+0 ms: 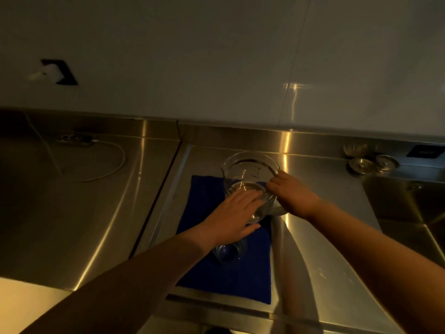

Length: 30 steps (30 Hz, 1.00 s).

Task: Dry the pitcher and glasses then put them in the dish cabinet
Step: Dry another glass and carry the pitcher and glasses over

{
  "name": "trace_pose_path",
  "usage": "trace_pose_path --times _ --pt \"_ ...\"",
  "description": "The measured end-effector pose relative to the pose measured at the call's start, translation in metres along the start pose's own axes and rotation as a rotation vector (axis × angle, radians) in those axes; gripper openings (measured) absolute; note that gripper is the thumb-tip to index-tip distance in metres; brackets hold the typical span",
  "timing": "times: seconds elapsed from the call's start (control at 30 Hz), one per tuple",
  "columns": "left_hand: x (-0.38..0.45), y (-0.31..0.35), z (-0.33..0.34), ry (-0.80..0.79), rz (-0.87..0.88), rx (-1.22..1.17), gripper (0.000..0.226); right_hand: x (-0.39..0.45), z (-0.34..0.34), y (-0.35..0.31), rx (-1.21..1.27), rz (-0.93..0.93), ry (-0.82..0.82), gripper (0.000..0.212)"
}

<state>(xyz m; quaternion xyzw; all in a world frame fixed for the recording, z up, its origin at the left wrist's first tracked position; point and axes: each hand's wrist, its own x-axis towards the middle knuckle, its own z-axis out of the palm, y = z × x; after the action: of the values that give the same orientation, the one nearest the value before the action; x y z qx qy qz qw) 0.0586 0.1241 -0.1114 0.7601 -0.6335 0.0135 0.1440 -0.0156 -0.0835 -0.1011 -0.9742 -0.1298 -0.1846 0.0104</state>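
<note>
Steel desk [101, 213], dim light, blue cloth [204, 201] laid out. Your left hand [234, 212] has its fingers wrapped on a glass [252, 196] over the cloth; your right hand [292, 195] fingers pinch the pitcher [250, 167] rim just behind. Another glass [230, 253] sits on the cloth under your wrist.

You've got a single view here, from your head, looking forward and steeply down across the steel counter [101, 213] toward the back wall [192, 56]. It sits close: both forearms run in from the bottom edge, meeting near the middle over the blue cloth [231, 280]. Wide lens, so the counter's edges bend outward. Dim, warm light throughout.
</note>
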Motion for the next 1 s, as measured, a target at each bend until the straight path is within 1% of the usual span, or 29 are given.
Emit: trace_pose_path --times 0.1,0.23,0.33,0.4,0.5,0.63,0.77,0.87,1.0 --pt "-0.019 0.009 0.003 -0.084 0.004 0.086 0.061 0.004 0.006 0.001 0.002 0.017 -0.045 0.015" --pt "-0.034 0.016 0.011 -0.206 -0.079 0.104 0.068 0.006 0.012 0.002 -0.014 0.071 -0.133 0.018" --pt "-0.042 0.015 0.016 -0.240 -0.139 0.090 0.069 0.008 0.011 0.003 -0.049 0.074 -0.240 0.020" --pt "-0.046 0.016 0.017 -0.278 -0.162 0.090 0.069 0.009 0.008 0.002 -0.068 0.090 -0.276 0.019" --pt "-0.051 0.016 0.017 -0.351 -0.176 0.073 0.075 0.009 0.007 0.000 -0.085 0.108 -0.292 0.021" --pt "-0.051 0.014 0.014 -0.404 -0.178 0.050 0.088 0.010 0.008 0.001 -0.076 0.118 -0.304 0.022" --pt "-0.050 0.010 0.010 -0.477 -0.140 0.092 0.097 0.013 0.007 0.001 -0.072 0.117 -0.332 0.019" --pt "-0.049 0.008 0.009 -0.493 -0.138 0.090 0.095 0.014 0.003 0.001 -0.074 0.104 -0.353 0.016" --pt "-0.056 0.002 0.001 -0.465 -0.183 0.074 0.089 0.024 -0.003 -0.002 -0.077 0.049 -0.353 0.015"
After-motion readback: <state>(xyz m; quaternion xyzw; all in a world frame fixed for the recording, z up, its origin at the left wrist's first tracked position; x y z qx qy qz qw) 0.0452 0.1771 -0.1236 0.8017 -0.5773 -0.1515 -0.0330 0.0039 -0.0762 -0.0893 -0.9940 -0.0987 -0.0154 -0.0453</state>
